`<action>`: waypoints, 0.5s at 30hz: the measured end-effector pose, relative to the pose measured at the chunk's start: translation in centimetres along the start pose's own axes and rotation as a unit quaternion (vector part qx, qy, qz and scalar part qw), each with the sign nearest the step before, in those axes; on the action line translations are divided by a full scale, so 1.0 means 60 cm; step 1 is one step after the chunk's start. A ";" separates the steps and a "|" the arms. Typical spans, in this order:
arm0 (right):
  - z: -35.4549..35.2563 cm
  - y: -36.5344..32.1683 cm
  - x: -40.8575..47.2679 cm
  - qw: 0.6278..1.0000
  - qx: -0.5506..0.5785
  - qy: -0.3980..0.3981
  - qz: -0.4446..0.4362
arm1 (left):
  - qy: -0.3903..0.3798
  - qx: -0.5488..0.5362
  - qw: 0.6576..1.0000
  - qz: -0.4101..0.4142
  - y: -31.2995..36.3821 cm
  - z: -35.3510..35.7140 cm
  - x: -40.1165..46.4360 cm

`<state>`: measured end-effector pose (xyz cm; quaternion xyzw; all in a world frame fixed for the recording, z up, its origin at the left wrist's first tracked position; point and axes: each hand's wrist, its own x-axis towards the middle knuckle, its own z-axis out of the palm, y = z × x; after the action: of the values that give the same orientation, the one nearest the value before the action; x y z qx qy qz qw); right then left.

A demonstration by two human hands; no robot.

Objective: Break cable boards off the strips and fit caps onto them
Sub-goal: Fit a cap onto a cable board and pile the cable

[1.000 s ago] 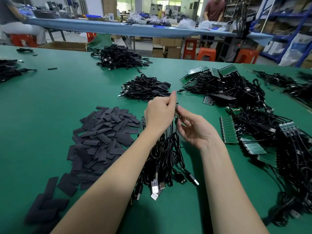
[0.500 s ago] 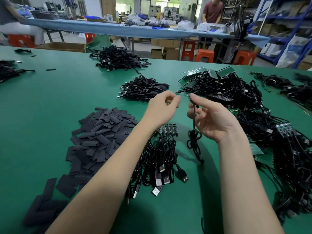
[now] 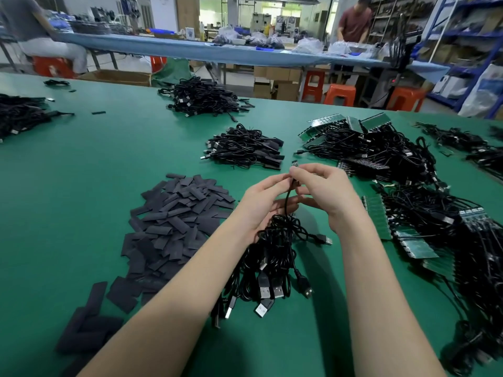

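Both bare forearms reach out, converging over the table. The left hand point(image 3: 265, 198) is palm-up, fingers curled toward the right. The right hand point(image 3: 324, 190) is raised just beside it, its fingertips point(image 3: 295, 171) pinching together, touching the left's fingertips.

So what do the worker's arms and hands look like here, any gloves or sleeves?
No gloves: the left hand and the right hand are bare. Both forearms are bare too, with no sleeve in view right down to the frame edge. No watch, ring, wrist strap or marking shows on either.
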<state>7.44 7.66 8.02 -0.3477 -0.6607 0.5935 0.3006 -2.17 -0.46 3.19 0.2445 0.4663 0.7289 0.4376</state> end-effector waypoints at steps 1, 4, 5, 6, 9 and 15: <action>0.001 0.001 0.000 1.000 -0.006 0.010 -0.007 | -0.002 0.004 1.000 -0.003 0.000 0.000 0.000; 0.003 0.006 0.003 0.998 -0.022 0.047 -0.020 | -0.012 0.011 1.000 -0.006 0.000 -0.004 0.003; 0.004 0.007 0.003 0.998 -0.030 0.051 -0.022 | -0.011 0.004 1.000 -0.008 -0.001 -0.006 0.005; 0.004 0.006 0.003 0.998 -0.031 0.046 -0.020 | -0.009 -0.010 1.000 -0.009 -0.001 -0.008 0.006; 0.002 0.000 0.002 1.000 0.001 0.001 0.005 | 0.003 -0.036 0.999 -0.018 -0.003 -0.012 0.009; 0.016 -0.034 0.000 0.957 -0.170 0.144 -0.185 | 0.043 -0.053 0.998 -0.019 -0.013 -0.010 0.022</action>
<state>6.44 6.97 9.96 -0.3470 -0.7545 0.3502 0.4332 -2.97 0.55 2.16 0.1809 0.4498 0.7539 0.4434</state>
